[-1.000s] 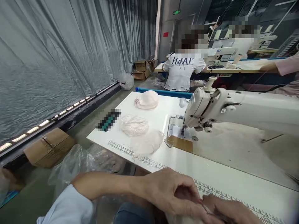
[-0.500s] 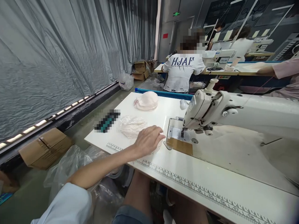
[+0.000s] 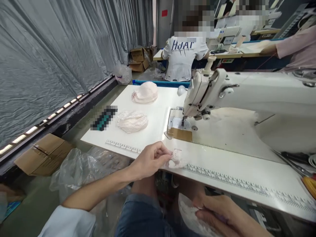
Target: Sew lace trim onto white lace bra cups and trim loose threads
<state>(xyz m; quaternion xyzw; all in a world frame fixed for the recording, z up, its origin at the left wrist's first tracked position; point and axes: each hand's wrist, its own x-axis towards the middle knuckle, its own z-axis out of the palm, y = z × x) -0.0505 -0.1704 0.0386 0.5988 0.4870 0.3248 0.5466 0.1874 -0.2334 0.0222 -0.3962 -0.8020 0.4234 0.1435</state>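
My left hand [image 3: 150,159] pinches a small pale lace piece [image 3: 176,159] at the near edge of the white sewing table [image 3: 229,177], just above the printed ruler. My right hand [image 3: 219,214] is below the table edge over my lap, fingers closed on a white lace fabric piece [image 3: 189,214]. A white sewing machine [image 3: 237,95] stands to the right, its needle over the plate [image 3: 179,126]. Two heaps of pale lace pieces lie further left: a nearer heap [image 3: 132,121] and a farther heap [image 3: 145,92].
A dark blurred object [image 3: 103,118] lies near the table's left edge. Clear plastic bags [image 3: 81,168] and a cardboard box [image 3: 41,156] sit on the floor at left, beside a grey plastic curtain. Tools [image 3: 303,164] lie at far right. Other people work at tables behind.
My left hand has drawn back from the lace pile near the needle plate to the table's near edge, carrying a small lace piece. My right hand reappeared below holding white lace.
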